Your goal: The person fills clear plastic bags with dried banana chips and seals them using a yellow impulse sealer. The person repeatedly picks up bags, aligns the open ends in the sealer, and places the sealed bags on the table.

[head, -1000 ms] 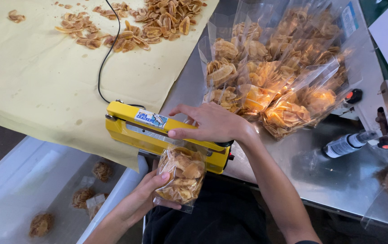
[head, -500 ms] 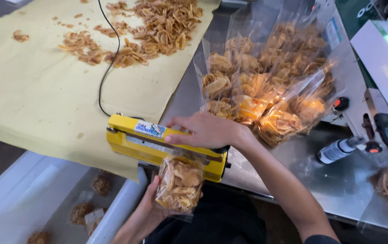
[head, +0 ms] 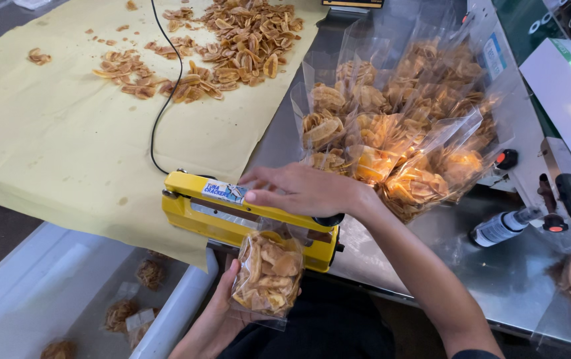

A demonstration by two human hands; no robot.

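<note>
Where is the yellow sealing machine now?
The yellow sealing machine sits low in the head view, at the yellow paper's edge, under the right hand.

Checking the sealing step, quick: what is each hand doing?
Left hand: holding the bag of chips.
Right hand: flat on the yellow sealer, holding nothing.

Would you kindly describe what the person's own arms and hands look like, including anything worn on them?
Both hands, the left hand and the right hand, are bare, with no gloves, rings or watch visible. The forearms are uncovered; only a dark sleeve edge shows at the right arm's upper end.
</note>
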